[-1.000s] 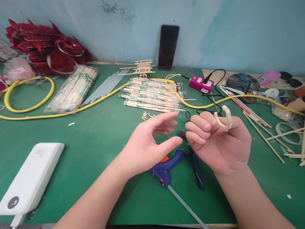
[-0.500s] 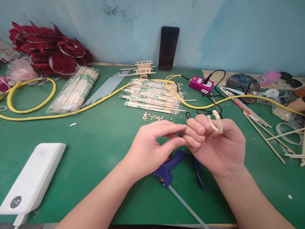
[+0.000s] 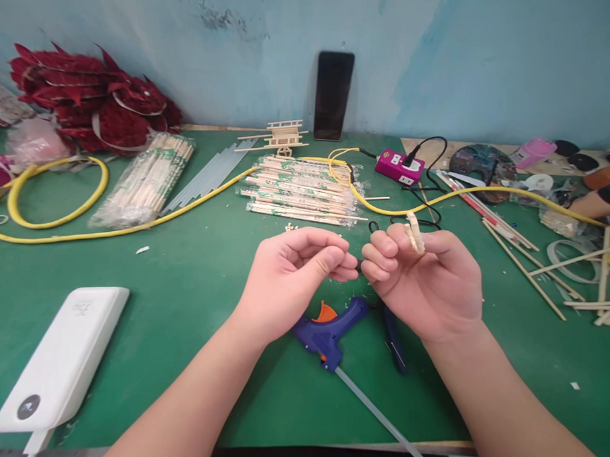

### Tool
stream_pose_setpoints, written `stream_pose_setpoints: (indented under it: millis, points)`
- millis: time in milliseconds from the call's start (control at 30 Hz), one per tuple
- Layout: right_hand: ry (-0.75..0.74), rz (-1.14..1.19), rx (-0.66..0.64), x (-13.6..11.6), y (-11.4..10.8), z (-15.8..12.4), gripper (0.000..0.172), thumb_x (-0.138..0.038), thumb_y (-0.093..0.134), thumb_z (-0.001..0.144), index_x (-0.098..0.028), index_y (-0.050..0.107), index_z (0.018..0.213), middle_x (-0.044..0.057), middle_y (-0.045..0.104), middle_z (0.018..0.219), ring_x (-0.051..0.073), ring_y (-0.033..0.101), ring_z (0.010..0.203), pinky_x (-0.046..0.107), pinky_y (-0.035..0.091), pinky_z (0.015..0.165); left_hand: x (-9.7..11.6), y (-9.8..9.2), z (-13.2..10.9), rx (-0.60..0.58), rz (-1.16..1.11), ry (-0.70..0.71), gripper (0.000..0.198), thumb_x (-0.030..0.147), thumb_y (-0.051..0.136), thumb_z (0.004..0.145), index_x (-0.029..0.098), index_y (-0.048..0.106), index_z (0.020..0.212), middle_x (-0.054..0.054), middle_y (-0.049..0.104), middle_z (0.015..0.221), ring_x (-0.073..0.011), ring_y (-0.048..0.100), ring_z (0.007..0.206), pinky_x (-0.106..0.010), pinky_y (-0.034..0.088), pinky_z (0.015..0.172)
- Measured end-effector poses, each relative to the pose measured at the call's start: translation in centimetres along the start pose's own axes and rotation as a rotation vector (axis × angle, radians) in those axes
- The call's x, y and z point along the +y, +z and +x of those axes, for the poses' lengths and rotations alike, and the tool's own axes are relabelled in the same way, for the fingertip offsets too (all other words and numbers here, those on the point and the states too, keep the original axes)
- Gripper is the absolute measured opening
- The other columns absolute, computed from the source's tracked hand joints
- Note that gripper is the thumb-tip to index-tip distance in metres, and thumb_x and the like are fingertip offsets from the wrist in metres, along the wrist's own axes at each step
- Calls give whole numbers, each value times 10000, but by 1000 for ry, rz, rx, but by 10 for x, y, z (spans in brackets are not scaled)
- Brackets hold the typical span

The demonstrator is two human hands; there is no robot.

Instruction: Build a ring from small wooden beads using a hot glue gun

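My right hand pinches a small curved piece of pale wooden segments between thumb and index finger; its other fingers are curled. My left hand is beside it, thumb and fingertips pressed together, near the right hand's fingers. Whatever the left fingertips hold, if anything, cannot be made out. Below the hands lies a blue glue gun with an orange trigger and a clear glue stick running out of its rear. A dark blue-handled tool, partly covered by my right hand, lies beside it.
Bagged chopsticks and a small wooden cart stand behind the hands. A yellow cable crosses the table to a purple power socket. A white power bank lies left; loose sticks lie right. A phone leans on the wall.
My left hand has drawn slightly left, away from the right fingers, and its fingers have curled in. My right hand has turned the curved wooden piece, so it shows more edge-on.
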State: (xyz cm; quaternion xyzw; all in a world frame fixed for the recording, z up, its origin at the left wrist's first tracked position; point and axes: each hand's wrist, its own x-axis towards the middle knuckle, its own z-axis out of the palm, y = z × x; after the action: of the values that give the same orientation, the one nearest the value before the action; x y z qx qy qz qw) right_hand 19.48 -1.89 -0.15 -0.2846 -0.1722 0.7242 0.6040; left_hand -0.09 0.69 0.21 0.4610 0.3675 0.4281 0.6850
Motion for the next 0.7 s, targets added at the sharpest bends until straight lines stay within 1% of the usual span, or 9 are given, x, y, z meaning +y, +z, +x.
stream_pose_setpoints:
  millis: [100, 233, 333, 433, 500, 567, 700]
  points:
    - [-21, 2, 32, 1, -1, 1, 174, -243, 832, 787, -155, 721, 686, 17, 710, 758, 119, 645, 674, 254, 639, 678, -3, -1, 2, 22, -53, 0, 145, 276, 911, 954, 156, 840, 991, -34, 872, 843, -161, 846, 769, -250, 725, 772]
    - [-23, 21, 27, 1, -2, 1, 140, -218, 842, 783, -148, 753, 701, 14, 735, 763, 121, 680, 687, 251, 662, 702, -8, -1, 4, 52, -28, 12, 173, 253, 879, 971, 152, 832, 1103, -34, 872, 870, -155, 850, 811, -239, 728, 807]
    - [-21, 32, 18, 0, -2, 1, 137, -212, 835, 784, -148, 746, 703, 8, 735, 759, 117, 679, 688, 248, 667, 703, -10, 1, 4, 85, 69, 17, 190, 225, 857, 961, 157, 827, 1136, -43, 877, 994, -151, 851, 862, -231, 718, 853]
    - [-17, 52, 15, 0, -2, 0, 139, -199, 833, 775, -149, 729, 698, 3, 727, 754, 112, 674, 685, 244, 669, 700, -12, 3, 3, 96, 185, 54, 225, 163, 864, 902, 170, 834, 1125, -47, 869, 1113, -161, 850, 954, -213, 703, 879]
    - [-15, 65, 4, -1, -1, 0, 146, -188, 830, 773, -150, 716, 690, 2, 725, 753, 110, 672, 684, 242, 672, 696, -12, 3, 1, 73, 219, 71, 263, 125, 855, 874, 170, 829, 1132, -53, 868, 1130, -187, 852, 1018, -240, 706, 923]
    - [-11, 73, -15, -1, -1, -1, 153, -183, 824, 780, -153, 708, 685, 2, 726, 753, 108, 669, 683, 240, 672, 693, -12, 3, -2, 30, 241, 78, 285, 109, 839, 868, 160, 823, 1148, -65, 866, 1153, -206, 855, 1032, -283, 714, 957]
    - [-7, 88, -52, -1, 0, -2, 173, -184, 819, 804, -164, 693, 687, -4, 727, 754, 101, 662, 681, 231, 664, 694, -12, 5, -4, -94, 286, 59, 440, 137, 890, 845, 163, 805, 1275, -70, 864, 1201, -230, 844, 1078, -354, 711, 1032]
